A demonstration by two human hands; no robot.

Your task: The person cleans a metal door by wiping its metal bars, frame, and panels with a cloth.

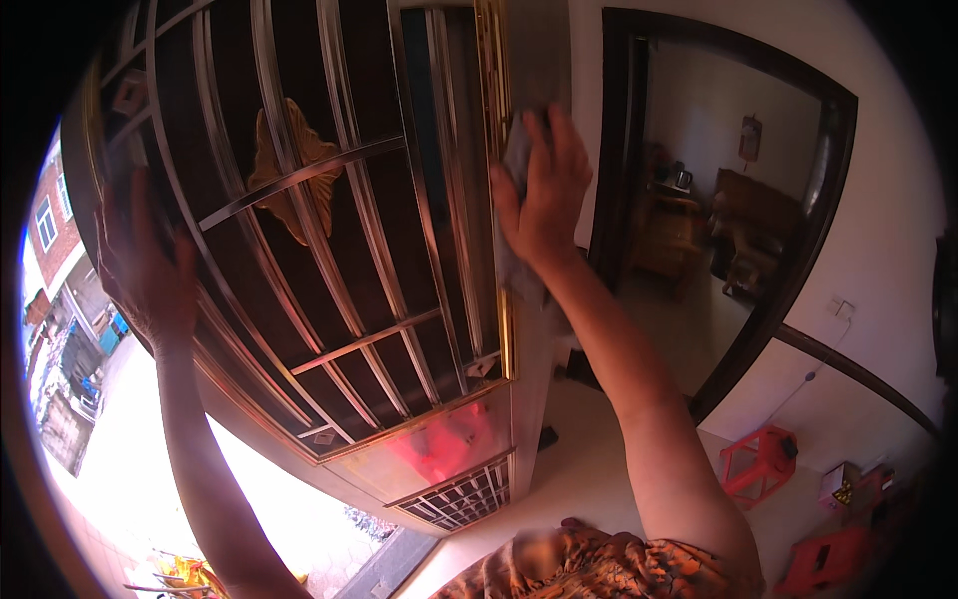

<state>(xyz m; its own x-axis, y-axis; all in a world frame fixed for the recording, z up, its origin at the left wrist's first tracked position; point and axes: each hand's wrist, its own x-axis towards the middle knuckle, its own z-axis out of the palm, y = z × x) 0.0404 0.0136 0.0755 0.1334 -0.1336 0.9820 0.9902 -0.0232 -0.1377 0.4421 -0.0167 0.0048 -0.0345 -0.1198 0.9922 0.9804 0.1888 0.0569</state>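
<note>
A metal door [542,419] with a barred upper panel stands in front of me. My right hand [550,183] presses a grey cloth [518,146] against the door's edge, beside the gold trim [509,337]. My left hand [153,258] rests against the door's opposite edge; it is dim and blurred, and no object shows in it. Between my hands run shiny metal bars [374,254] over dark panels, with a gold star-shaped ornament [318,202] behind them. Lower on the door are a reddish patch [441,442] and a small metal grille [464,494].
To the right, a dark-framed doorway [812,277] opens on a room with wooden furniture [662,232]. Red plastic stools [760,464] and a small box [840,483] are on the floor by the wall. A doorsill [393,565] lies below, with bright outdoor ground at left.
</note>
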